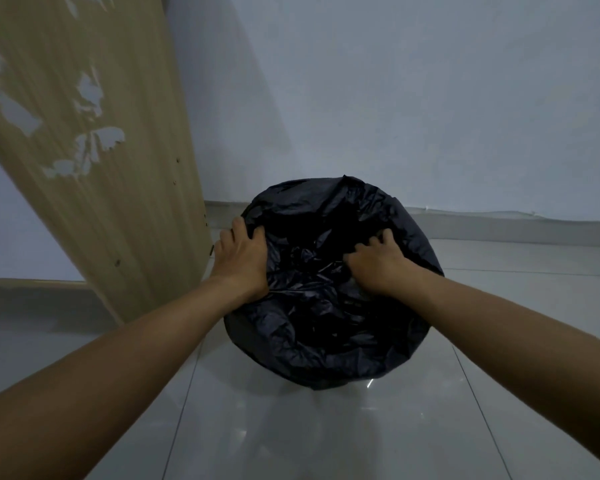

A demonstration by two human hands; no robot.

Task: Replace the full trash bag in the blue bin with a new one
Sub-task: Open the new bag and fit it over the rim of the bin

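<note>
A black trash bag (329,327) covers the round bin completely; none of the blue bin shows. The plastic is crumpled and sags into the opening, and it is folded over the rim all round. My left hand (241,259) lies on the left rim, fingers curled over the bag's edge there. My right hand (378,263) is in the right half of the opening, fingers bent and clutching a fold of the plastic.
The bin stands on glossy pale floor tiles (291,427) close to a white wall (395,98) with a low skirting. A wooden panel (84,150) with peeling veneer rises just left of the bin, almost touching it.
</note>
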